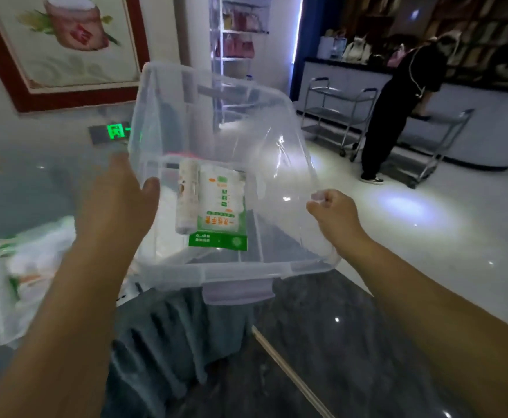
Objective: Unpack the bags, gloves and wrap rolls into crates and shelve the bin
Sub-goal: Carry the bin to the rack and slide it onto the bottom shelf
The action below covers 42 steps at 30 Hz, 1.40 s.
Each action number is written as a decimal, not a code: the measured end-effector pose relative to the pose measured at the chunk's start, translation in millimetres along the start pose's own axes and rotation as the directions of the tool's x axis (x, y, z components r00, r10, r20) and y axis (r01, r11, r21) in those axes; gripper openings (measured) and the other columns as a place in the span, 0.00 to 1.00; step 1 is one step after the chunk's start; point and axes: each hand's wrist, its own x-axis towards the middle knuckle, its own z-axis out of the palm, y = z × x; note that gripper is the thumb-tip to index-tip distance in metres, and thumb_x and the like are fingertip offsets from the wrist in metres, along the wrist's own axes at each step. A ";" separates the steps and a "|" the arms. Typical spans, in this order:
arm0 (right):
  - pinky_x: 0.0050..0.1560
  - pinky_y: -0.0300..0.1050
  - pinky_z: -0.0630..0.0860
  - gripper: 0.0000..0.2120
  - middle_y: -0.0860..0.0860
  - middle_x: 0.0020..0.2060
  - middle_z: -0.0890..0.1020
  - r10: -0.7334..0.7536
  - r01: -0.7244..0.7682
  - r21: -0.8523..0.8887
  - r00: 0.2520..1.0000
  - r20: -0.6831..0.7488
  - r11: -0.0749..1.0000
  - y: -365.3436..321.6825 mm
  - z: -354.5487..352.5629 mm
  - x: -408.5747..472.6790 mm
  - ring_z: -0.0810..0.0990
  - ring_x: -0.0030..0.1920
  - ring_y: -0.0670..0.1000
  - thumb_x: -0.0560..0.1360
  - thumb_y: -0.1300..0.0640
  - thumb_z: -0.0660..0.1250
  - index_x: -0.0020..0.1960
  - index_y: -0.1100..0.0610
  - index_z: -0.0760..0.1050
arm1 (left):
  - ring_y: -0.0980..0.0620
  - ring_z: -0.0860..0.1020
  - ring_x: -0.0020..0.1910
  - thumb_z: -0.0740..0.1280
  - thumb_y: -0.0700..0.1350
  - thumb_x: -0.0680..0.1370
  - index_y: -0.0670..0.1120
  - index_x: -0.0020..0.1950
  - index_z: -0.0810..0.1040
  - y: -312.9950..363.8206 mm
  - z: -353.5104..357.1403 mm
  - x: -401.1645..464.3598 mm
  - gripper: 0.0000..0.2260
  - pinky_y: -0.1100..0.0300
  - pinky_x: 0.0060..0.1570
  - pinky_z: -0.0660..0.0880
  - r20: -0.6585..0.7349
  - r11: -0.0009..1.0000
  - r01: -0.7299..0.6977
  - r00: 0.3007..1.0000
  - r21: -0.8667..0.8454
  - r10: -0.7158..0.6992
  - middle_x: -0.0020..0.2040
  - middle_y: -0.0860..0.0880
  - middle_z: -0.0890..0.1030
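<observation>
Head view: clear bin [216,122] tilted, held above the table [35,182]; left hand [120,200] lies flat against its left wall, right hand [334,212] fingers clench its right rim, seemingly to tip the glove pack [221,212] and wrap roll [188,197] out

Tilted clear bin [265,188], packets [221,206] inside

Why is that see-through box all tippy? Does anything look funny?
Yes. The bin is held tilted in the air, left hand flat on one side, right hand gripping the other rim. A glove pack and a roll show through its clear wall. More packs lie on the table at left.
</observation>
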 end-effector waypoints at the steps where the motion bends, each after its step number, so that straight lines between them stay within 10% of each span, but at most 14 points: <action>1: 0.35 0.35 0.71 0.11 0.45 0.39 0.76 0.023 -0.023 -0.008 1.000 -0.017 1.000 11.4 -13.6 8.6 0.75 0.36 0.42 0.73 0.57 0.67 0.55 0.56 0.75 | 0.35 0.77 0.48 0.62 0.51 0.75 0.48 0.63 0.63 10.1 16.9 -1.5 0.19 0.44 0.48 0.72 0.004 1.000 -0.003 1.000 0.020 0.003 0.55 0.38 0.78; 23: 0.45 0.43 0.70 0.13 0.51 0.43 0.77 0.214 -0.280 -0.245 0.940 -0.264 0.928 122.7 -86.5 328.6 0.76 0.39 0.47 0.72 0.57 0.68 0.56 0.58 0.77 | 0.46 0.73 0.41 0.60 0.41 0.77 0.42 0.64 0.63 148.8 369.1 233.7 0.16 0.52 0.42 0.71 0.442 0.972 -0.139 0.872 -0.190 0.212 0.47 0.45 0.76; 29: 0.46 0.42 0.70 0.14 0.50 0.47 0.77 0.254 -0.326 -0.250 0.925 -0.281 0.912 184.6 -73.2 422.9 0.75 0.42 0.48 0.73 0.56 0.67 0.57 0.57 0.76 | 0.43 0.75 0.50 0.61 0.40 0.78 0.47 0.70 0.59 170.4 478.1 283.2 0.22 0.53 0.45 0.69 0.483 0.981 -0.067 0.863 -0.183 0.149 0.58 0.41 0.77; 42: 0.45 0.41 0.70 0.16 0.50 0.44 0.76 0.376 -0.399 -0.253 0.916 -0.137 0.881 337.6 -57.8 706.6 0.76 0.42 0.49 0.73 0.55 0.67 0.60 0.55 0.74 | 0.46 0.76 0.40 0.63 0.41 0.76 0.51 0.62 0.65 223.3 757.5 391.6 0.17 0.54 0.39 0.71 0.480 0.992 0.109 0.875 -0.061 -0.066 0.48 0.45 0.80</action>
